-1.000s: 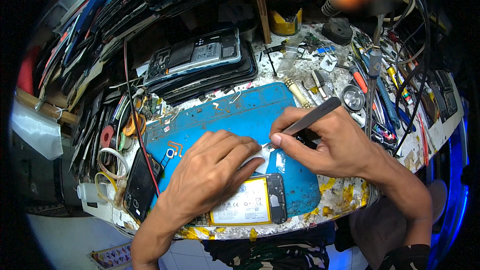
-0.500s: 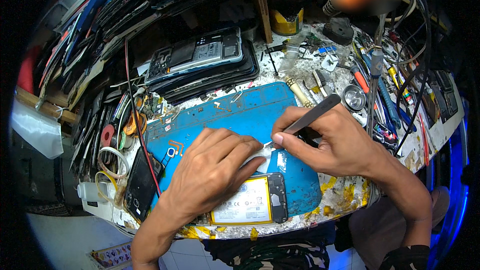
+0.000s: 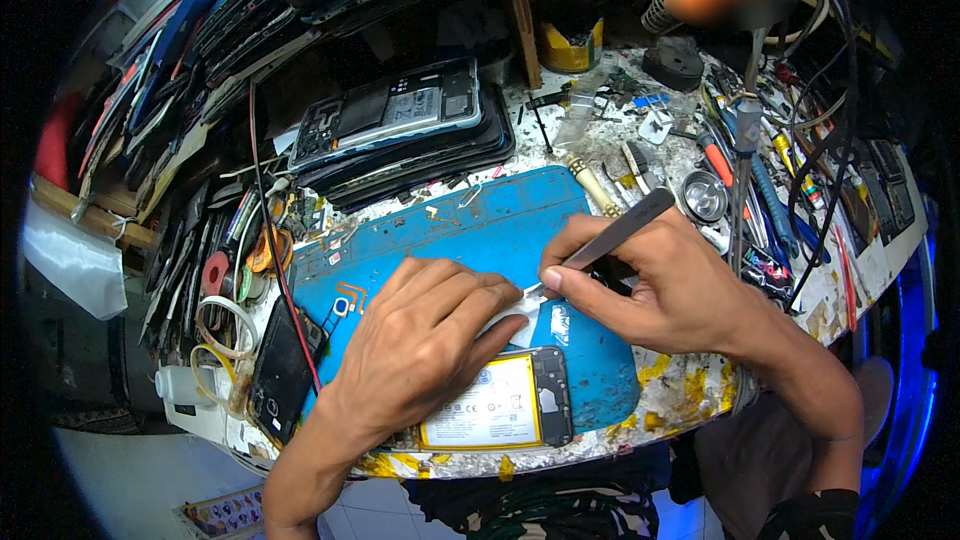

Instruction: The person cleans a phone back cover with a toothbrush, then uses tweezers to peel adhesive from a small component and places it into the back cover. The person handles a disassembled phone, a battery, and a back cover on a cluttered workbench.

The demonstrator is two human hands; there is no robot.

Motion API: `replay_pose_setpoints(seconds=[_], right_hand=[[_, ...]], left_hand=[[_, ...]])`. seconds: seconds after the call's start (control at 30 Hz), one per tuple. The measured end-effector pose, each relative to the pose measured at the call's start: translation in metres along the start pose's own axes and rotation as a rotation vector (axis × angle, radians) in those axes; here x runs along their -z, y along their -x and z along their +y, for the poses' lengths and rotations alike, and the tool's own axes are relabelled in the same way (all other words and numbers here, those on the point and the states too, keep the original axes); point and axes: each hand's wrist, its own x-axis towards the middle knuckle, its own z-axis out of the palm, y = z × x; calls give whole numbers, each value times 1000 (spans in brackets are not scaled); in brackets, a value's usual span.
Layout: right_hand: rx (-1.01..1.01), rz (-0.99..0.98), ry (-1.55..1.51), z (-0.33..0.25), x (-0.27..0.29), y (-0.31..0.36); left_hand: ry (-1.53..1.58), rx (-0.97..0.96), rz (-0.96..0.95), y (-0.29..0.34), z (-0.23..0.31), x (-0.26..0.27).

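Note:
My right hand [image 3: 665, 285] is closed on dark grey tweezers [image 3: 620, 230], whose tips point left at a small white piece, perhaps paper or tissue [image 3: 520, 325]. My left hand [image 3: 425, 330] pinches that white piece between thumb and fingers, over the blue work mat [image 3: 480, 230]. The tweezer tips touch or nearly touch something tiny at its edge, too small to make out. Just below, at the mat's near edge, lies an opened phone [image 3: 555, 395] with a yellow-edged white battery [image 3: 485, 405]; its left end is hidden under my left hand and wrist.
A stack of opened phones and tablets [image 3: 400, 115] stands behind the mat. Another dark phone [image 3: 285, 375] leans at the left beside tape rolls [image 3: 228, 325]. Brushes, screwdrivers [image 3: 715, 158] and a round metal dish [image 3: 703, 196] crowd the right. A red cable [image 3: 285, 290] crosses the mat's left edge.
Both hands keep nearly the same pose. The tweezers have shifted very slightly at the white piece, and the whole view has moved a little.

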Motion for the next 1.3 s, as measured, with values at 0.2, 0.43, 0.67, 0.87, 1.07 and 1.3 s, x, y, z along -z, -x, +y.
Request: replay_pose_setpoints(seconds=[0.2,0.43,0.67,0.87,1.07,1.3], right_hand=[[4,-1,-14,1,0,0],[-12,1,21,-1,1,0],[-93,13,-64,-4,2,0],[-153,51,31,-5,8,-1],[-58,12,51,-1,5,-1],[-168,31,-35,-4,7,-1]], left_hand=[[3,-1,-1,0,0,0],[3,6,-4,0,0,0],[42,23,-15,1,-1,3],[34,25,9,2,-8,12],[65,20,71,1,-6,11],[167,15,62,1,-3,-3]])
